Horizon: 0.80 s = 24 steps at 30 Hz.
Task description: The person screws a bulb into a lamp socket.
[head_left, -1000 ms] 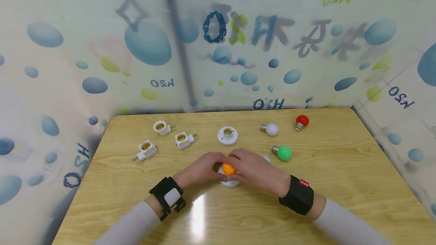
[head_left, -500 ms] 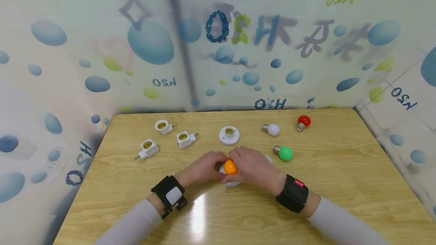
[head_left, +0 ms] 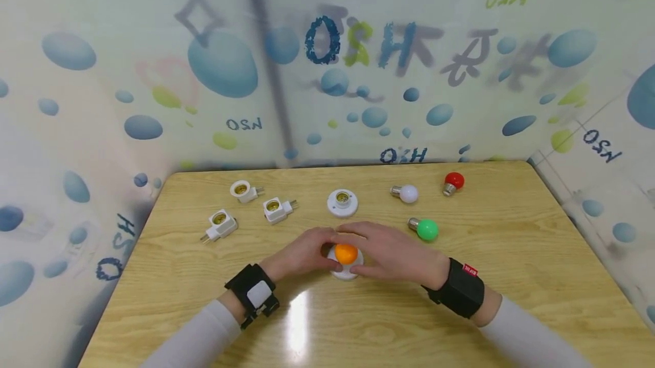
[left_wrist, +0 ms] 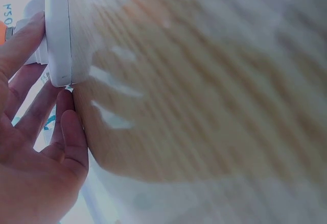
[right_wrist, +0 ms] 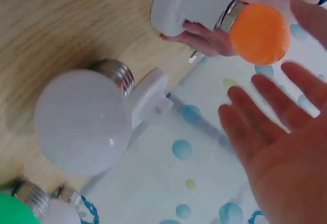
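Observation:
An orange light bulb (head_left: 346,253) stands upright in a round white lamp base (head_left: 344,273) on the table; part of its metal screw cap shows above the socket in the right wrist view. My left hand (head_left: 303,251) grips the socket of that base from the left, thumb and fingers around it; the base (left_wrist: 59,35) sits flat on the tabletop in the left wrist view. To the right of the bulb is my right hand (head_left: 401,254), fingers spread and apart from it. The right wrist view shows the open palm (right_wrist: 294,157) facing the orange bulb (right_wrist: 260,34).
Behind stands another round lamp base (head_left: 342,203). A white bulb (head_left: 407,194), a red bulb (head_left: 454,181) and a green bulb (head_left: 427,230) lie right. Plug-in sockets (head_left: 221,224) lie left. A large white bulb (right_wrist: 82,122) is hidden by my right hand in the head view.
My right fingers were around the orange bulb; they have since spread off it and the hand has drawn back to the right. My left hand keeps its grip on the base.

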Motion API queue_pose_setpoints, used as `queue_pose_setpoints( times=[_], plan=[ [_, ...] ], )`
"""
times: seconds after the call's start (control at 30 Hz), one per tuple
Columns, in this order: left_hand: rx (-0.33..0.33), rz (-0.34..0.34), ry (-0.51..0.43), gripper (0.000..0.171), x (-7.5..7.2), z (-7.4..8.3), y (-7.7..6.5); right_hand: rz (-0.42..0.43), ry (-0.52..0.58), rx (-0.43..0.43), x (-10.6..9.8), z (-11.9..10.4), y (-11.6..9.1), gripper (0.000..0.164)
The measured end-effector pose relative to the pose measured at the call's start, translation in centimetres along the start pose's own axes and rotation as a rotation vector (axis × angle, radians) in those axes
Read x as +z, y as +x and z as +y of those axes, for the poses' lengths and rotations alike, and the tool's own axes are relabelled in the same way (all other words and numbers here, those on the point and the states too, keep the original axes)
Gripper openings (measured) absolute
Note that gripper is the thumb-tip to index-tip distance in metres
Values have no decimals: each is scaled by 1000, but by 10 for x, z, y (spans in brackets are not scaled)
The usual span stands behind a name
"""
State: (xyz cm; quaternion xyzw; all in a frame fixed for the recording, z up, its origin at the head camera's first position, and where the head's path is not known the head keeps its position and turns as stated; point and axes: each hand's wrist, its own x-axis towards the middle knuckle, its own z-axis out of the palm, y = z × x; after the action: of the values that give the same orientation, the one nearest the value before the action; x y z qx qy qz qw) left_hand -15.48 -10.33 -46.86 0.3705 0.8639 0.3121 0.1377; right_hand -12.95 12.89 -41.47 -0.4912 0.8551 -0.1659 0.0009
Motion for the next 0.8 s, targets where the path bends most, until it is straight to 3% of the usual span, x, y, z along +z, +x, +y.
queue_pose_setpoints(
  times=[0.1, 0.2, 0.53, 0.8],
  plan=[
    [-3, 1, 8, 48, -1, -1, -1, 2, 12, -79, 0, 1, 0, 49],
    [-17, -7, 8, 46, -1, 0, -1, -2, 12, -99, 2, 1, 1, 43],
    [-14, 5, 16, 36, -1, 0, 0, 78, 18, -86, 9, 0, 5, 37],
    [21, 12, 39, 37, 0, 0, -1, 134, -73, -43, 15, 0, 9, 41]
  ],
)
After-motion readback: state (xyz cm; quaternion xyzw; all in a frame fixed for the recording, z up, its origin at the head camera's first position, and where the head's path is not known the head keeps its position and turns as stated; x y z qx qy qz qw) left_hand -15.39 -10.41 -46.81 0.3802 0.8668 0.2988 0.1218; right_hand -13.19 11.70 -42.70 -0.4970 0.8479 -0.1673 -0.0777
